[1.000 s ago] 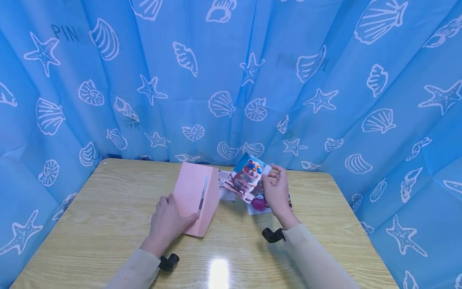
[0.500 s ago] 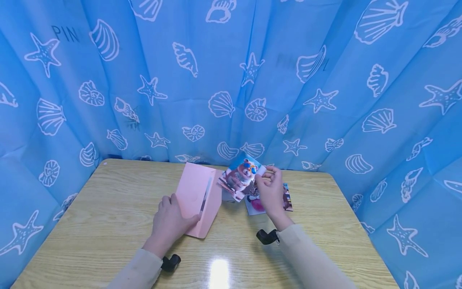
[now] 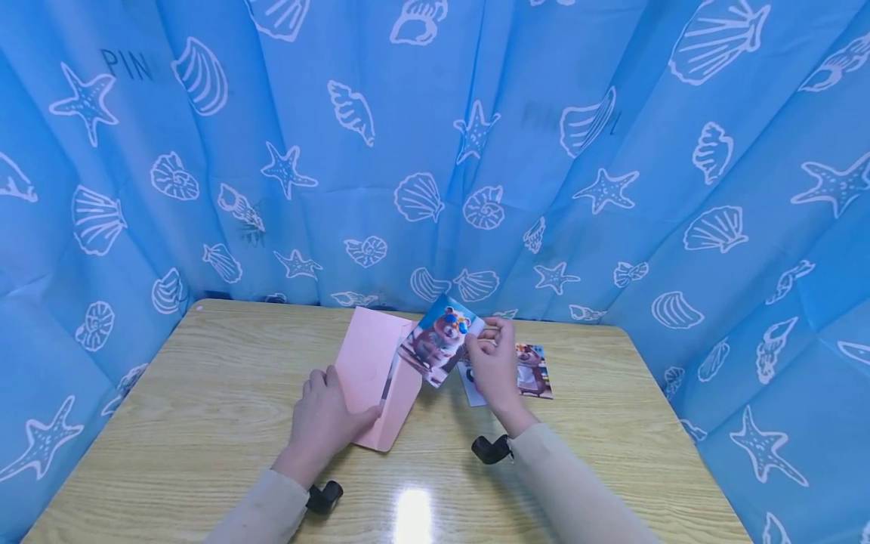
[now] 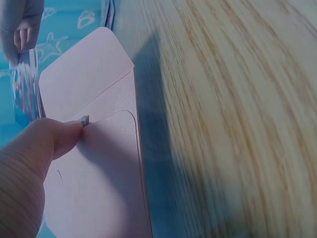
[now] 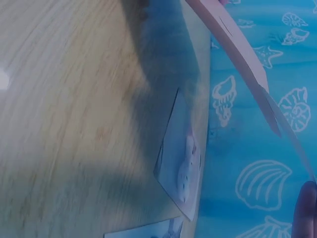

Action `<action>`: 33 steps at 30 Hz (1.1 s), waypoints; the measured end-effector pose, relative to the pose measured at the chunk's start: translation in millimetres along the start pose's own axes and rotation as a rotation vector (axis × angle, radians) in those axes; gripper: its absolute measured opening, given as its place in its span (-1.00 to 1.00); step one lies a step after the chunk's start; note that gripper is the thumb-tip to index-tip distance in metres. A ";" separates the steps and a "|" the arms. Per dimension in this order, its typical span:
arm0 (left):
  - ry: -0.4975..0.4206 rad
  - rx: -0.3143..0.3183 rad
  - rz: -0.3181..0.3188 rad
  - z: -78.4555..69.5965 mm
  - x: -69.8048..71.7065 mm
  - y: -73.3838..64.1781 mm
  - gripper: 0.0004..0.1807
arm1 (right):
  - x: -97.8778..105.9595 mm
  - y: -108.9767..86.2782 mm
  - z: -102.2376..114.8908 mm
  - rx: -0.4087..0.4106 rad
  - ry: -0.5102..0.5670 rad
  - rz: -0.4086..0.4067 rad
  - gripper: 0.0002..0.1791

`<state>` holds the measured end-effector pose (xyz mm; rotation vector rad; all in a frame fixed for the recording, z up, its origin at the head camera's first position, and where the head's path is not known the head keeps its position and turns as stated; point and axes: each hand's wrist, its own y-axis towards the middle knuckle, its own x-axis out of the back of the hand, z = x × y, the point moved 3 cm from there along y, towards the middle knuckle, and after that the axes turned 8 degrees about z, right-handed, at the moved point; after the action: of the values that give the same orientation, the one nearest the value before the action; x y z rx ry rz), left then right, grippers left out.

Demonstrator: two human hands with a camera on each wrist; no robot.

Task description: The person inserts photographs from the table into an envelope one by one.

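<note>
My left hand (image 3: 322, 419) grips a pink envelope (image 3: 367, 355) tilted above the table, its flap folded out to the right. In the left wrist view the thumb (image 4: 64, 136) presses at the envelope's mouth, where a small pale edge shows beside the tip. A picture card (image 3: 438, 344) of a bear in sunglasses is pinched by my right hand (image 3: 495, 370) between thumb and fingers. Its lower left part overlaps the envelope's opening in the head view; the right wrist view shows the card (image 5: 292, 134) edge-on, meeting or crossing the flap (image 5: 265, 106).
More picture cards (image 3: 535, 370) lie on the wooden table (image 3: 598, 438) under and beside my right hand. In the right wrist view another card (image 5: 173, 148) with a white figure lies there. A blue shell-patterned curtain (image 3: 435, 151) hangs behind and along both sides.
My right hand has carried the bear card leftward to the envelope's opening, uncovering more of the cards on the table. The left hand and envelope have shifted slightly right.
</note>
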<state>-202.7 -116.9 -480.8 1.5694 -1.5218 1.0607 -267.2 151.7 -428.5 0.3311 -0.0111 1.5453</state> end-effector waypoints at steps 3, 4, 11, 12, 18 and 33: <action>-0.002 0.000 -0.005 -0.7 -0.5 -0.6 0.25 | -3.9 1.1 -7.3 0.003 -0.007 -0.001 -0.54; 0.000 -0.002 -0.007 -1.1 -0.8 -0.7 0.24 | -5.3 1.0 -8.5 0.002 -0.009 -0.001 -0.54; -0.002 -0.002 -0.015 -2.2 -2.3 -1.7 0.24 | -14.4 -1.1 -10.2 -0.020 -0.037 0.008 -0.55; -0.003 -0.002 -0.016 -2.3 -2.2 -1.9 0.24 | -15.1 -1.2 -10.3 -0.021 -0.047 0.011 -0.54; -0.001 -0.010 -0.017 -2.6 -1.7 -1.4 0.23 | -16.8 -1.8 -12.7 -0.029 -0.095 0.021 -0.51; -0.015 -0.007 -0.019 -5.2 -1.4 -0.5 0.22 | -28.6 -7.1 -15.7 -0.025 -0.085 0.122 -0.52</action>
<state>-202.7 -111.6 -479.9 1.5874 -1.5162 1.0335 -264.4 127.3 -451.0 0.3821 -0.1184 1.6499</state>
